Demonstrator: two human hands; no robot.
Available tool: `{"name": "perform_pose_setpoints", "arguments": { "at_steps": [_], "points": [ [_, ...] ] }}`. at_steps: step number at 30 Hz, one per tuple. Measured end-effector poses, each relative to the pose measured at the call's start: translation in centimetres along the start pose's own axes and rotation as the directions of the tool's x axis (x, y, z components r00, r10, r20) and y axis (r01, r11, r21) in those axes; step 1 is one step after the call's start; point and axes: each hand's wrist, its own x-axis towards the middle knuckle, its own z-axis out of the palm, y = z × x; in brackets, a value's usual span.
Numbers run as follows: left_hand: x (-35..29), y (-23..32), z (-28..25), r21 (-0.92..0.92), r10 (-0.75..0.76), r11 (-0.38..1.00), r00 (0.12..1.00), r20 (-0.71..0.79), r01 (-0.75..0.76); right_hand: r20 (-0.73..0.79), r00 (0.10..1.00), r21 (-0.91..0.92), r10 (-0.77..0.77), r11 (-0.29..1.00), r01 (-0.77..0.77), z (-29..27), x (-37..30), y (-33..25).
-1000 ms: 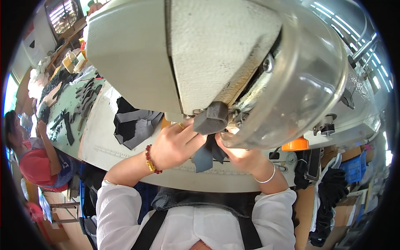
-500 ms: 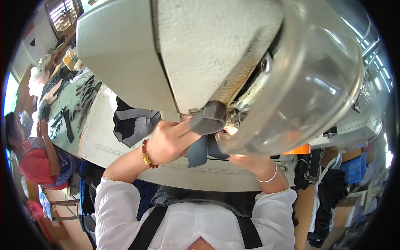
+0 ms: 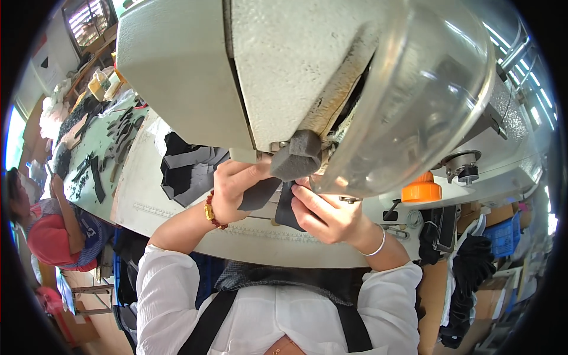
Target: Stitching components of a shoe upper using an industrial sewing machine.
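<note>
Dark grey cloth [image 3: 285, 210] sits beneath the machine head [image 3: 296, 65], pinched by the right hand [image 3: 331, 218]; the left hand [image 3: 232, 188] is beside it, fingertips hidden, grip unclear. Positioning seems in hand; the next move likely needs aligned edges

This is a sewing workshop: a bulky sewing machine [image 3: 302, 65] fills the upper middle above a pale surface [image 3: 133, 195] bearing grey and black cut pieces [image 3: 204, 168]; at left, a person [image 3: 53, 234] is beside a green surface [image 3: 89, 148] strewn with dark strips [image 3: 123, 127]; a blue crate [image 3: 503, 238] sits at right.
</note>
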Motion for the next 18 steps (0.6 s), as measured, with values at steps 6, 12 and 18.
{"name": "perform_pose_setpoints", "arguments": {
  "at_steps": [6,12,18],
  "points": [
    [0.7,-1.4,-1.3,0.011,0.177,0.984,0.972,0.154,-0.180,-0.084,0.996,0.062,-0.017,0.998,0.023,0.0,0.1,0.3],
    [1.2,-1.2,-1.7,0.137,0.343,0.910,0.897,0.278,-0.391,-0.073,0.997,0.046,-0.033,0.998,0.036,-0.5,-0.3,0.5],
    [1.4,-1.5,-1.5,0.163,0.407,0.878,0.882,0.237,-0.450,-0.041,0.999,0.024,-0.032,0.999,0.033,-0.2,-0.6,0.7]
  ]
}}
